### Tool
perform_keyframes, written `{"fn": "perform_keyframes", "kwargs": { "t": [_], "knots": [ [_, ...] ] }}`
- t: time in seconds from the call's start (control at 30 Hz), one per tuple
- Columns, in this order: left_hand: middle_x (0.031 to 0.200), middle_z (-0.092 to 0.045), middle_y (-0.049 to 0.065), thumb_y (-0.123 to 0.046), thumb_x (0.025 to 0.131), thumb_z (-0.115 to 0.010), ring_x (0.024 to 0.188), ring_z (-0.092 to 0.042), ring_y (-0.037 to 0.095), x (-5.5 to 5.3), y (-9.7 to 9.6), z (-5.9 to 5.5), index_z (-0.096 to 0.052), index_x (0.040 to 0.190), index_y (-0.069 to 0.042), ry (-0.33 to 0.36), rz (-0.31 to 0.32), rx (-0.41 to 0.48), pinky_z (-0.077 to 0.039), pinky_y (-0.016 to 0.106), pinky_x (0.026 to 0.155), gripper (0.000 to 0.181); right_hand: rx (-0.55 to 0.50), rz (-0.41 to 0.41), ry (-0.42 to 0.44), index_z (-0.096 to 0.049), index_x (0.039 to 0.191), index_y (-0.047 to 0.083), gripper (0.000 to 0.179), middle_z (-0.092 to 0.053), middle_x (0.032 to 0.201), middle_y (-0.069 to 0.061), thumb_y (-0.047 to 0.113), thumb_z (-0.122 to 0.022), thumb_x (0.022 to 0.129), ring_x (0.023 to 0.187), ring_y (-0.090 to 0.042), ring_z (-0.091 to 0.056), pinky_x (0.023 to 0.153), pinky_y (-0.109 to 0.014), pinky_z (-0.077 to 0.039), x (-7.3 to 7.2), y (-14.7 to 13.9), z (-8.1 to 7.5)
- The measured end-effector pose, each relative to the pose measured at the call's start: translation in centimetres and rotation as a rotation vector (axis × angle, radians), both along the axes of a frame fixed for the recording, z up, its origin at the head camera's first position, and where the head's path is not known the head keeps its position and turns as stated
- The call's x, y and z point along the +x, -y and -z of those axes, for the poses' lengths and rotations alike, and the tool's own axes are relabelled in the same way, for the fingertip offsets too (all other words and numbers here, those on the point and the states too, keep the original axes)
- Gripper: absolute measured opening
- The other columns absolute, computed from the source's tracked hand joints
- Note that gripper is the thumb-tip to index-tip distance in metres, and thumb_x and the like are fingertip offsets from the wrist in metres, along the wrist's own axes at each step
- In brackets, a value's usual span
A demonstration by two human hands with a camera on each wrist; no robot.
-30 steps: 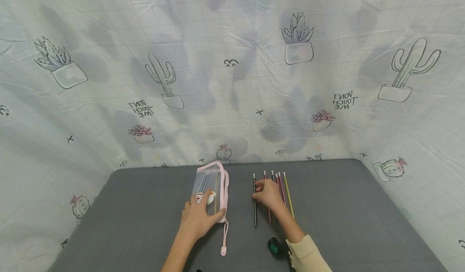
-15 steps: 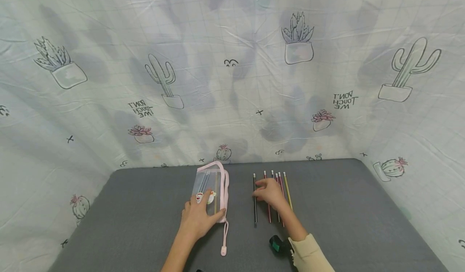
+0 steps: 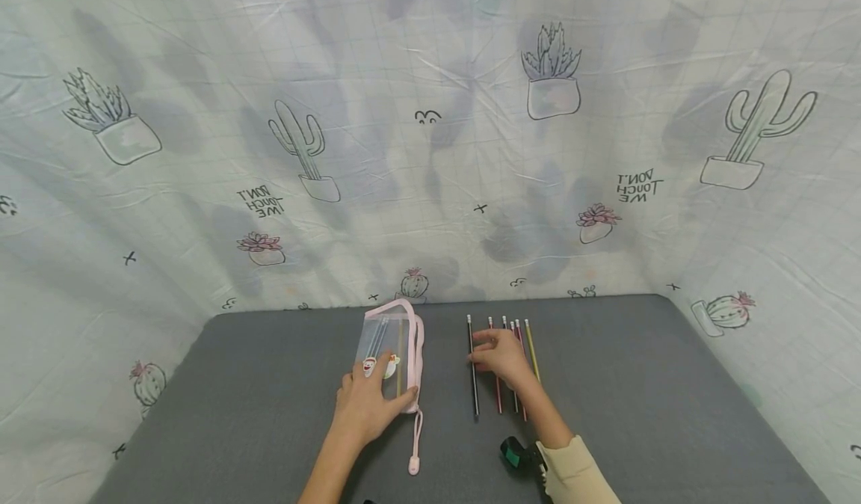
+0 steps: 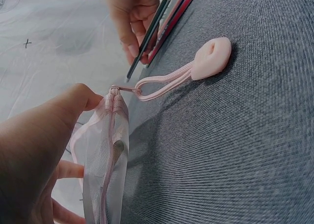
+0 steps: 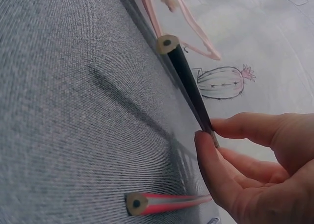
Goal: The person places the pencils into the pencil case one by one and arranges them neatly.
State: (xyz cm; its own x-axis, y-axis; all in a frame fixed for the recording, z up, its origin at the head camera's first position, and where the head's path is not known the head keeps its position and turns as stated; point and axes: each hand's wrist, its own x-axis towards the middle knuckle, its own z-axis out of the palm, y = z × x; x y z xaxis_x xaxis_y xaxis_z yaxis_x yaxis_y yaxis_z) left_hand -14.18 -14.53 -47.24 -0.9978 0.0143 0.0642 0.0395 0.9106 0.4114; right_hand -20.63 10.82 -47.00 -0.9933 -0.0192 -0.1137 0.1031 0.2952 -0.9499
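My left hand (image 3: pixel 366 403) rests on a clear pencil case (image 3: pixel 383 336) with pink trim and stickers, its fingers spread over the upper face. In the left wrist view the thumb (image 4: pixel 81 96) touches the case near the zip's end. Inside the case, some thin long items show through. Between thumb and fingers, my right hand (image 3: pixel 501 356) pinches a black pencil (image 3: pixel 473 384). The right wrist view has this pencil (image 5: pixel 184 79) raised off the cloth, its shadow apart from it and its unsharpened end towards the camera. A red pencil (image 5: pixel 167 203) lies below it.
Several more pencils lie side by side under and beyond the right hand, including a yellow one (image 3: pixel 533 351). A pink zip loop (image 3: pixel 415 440) trails from the case. A black object with a green patch (image 3: pixel 514 453) is by the right sleeve. Cactus-print cloth (image 3: pixel 430 190) hangs behind the grey table (image 3: pixel 269 384).
The black pencil has come up off the table in the right hand, its far end shifting slightly away from me. The left hand and the pencil case stay where they were.
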Motion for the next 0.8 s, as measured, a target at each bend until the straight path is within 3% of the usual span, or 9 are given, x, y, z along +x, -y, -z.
{"fn": "perform_keyframes", "kwargs": {
  "t": [0.43, 0.8],
  "knots": [
    [0.132, -0.053, 0.041, -0.063, 0.087, -0.072, 0.115, -0.056, 0.059, -0.02, 0.02, 0.19, -0.053, 0.154, -0.012, -0.009, 0.006, -0.001, -0.047, 0.071, 0.090, 0.087, -0.047, -0.012, -0.059, -0.067, 0.129, -0.013, 0.044, -0.076, 0.103, -0.028, -0.012, -0.077, 0.086, 0.087, -0.035, -0.078, 0.074, -0.042, -0.064, 0.41, 0.27, -0.25],
    [0.133, -0.052, 0.040, -0.063, 0.085, -0.074, 0.115, -0.056, 0.058, 0.09, -0.09, -0.30, -0.053, 0.154, -0.012, 0.006, 0.004, -0.010, -0.047, 0.071, 0.092, 0.088, -0.060, -0.023, -0.073, -0.067, 0.130, -0.011, 0.045, -0.076, 0.104, -0.027, -0.010, -0.078, 0.086, 0.083, -0.033, -0.079, 0.074, -0.042, -0.064, 0.36, 0.93, -0.32]
  ]
}}
